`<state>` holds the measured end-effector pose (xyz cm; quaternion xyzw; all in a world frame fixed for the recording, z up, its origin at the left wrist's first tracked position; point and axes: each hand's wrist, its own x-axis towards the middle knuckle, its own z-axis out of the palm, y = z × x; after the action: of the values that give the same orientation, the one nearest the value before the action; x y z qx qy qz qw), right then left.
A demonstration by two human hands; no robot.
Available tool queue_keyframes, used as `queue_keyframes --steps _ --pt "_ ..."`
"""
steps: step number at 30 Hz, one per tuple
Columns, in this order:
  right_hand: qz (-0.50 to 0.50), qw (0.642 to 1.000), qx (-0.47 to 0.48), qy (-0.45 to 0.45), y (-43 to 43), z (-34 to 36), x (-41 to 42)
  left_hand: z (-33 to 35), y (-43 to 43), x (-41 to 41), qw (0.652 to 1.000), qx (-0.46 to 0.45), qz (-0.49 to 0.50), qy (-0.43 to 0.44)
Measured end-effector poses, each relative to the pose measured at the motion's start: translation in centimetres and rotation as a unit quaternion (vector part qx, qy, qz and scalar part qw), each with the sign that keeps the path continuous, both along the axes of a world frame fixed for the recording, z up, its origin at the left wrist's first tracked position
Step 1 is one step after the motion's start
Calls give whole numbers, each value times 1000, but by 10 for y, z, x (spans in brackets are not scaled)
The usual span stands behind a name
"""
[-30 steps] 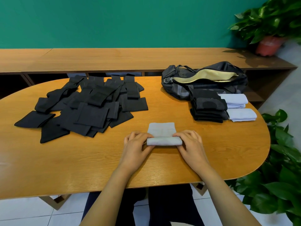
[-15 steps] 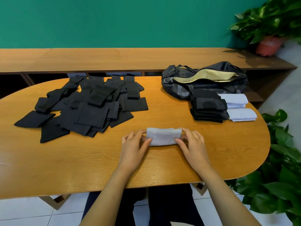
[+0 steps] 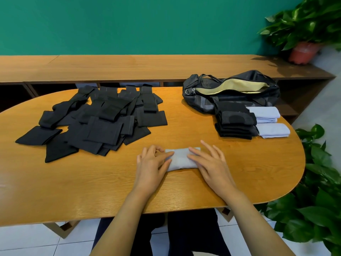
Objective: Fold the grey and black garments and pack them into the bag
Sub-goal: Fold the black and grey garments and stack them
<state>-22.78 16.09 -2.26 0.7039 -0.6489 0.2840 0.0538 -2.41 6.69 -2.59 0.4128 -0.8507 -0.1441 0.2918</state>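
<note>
The heap of unfolded black fabric garments [image 3: 96, 122] spreads over the left centre of the frame, on the oval wooden table [image 3: 73, 182]. At upper right of the table lies the black soft duffel bag [image 3: 201, 102], its top opening gaping so that the beige lining shows. Just in front of the bag stands a stack of folded black garments [image 3: 236, 122], touching the bag's near side. Two folded pale grey garments [image 3: 263, 114] lie just beside the stack on its right, one behind the other.

At lower centre of the frame, near the table's front edge, a folded pale grey garment [image 3: 180, 159] lies flat on the wood. The right hand [image 3: 212, 163] rests flat on its right end, fingers straight and spread. The left hand [image 3: 151, 163] touches its left end with relaxed, nearly straight fingers. Neither hand grips the cloth.
</note>
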Motion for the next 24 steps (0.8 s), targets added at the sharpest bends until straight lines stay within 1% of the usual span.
queue_keyframes --steps 3,5,8,10,12,14,17,19,21,23,24 --pt "-29 998 50 -1 -2 1 4 3 2 -1 1000 10 15 -25" --pt "-38 998 55 -12 -3 -1 4 5 3 -2 999 22 40 -25" --pt "-49 996 58 -37 -3 -2 2 9 4 -3 993 58 99 17" --pt "-46 997 49 -26 -2 -3 4 10 6 -3 990 79 116 30" --pt "-37 998 42 -5 0 0 6 11 6 -4 991 82 105 22" --pt "-22 998 51 13 1 3 6 12 7 -6 994 80 72 9" --pt "3 998 59 28 4 6 5 14 10 -16 992 124 13 16" --pt "10 998 61 32 5 6 5 14 14 -26 982 179 -23 51" --pt "11 998 55 21 7 6 5 16 21 -37 967 218 -57 114" --pt "15 999 32 1 8 7 5 22 27 -42 951 238 -59 186" --pt "16 1000 14 -11 9 8 5 25 28 -43 943 245 -43 223"
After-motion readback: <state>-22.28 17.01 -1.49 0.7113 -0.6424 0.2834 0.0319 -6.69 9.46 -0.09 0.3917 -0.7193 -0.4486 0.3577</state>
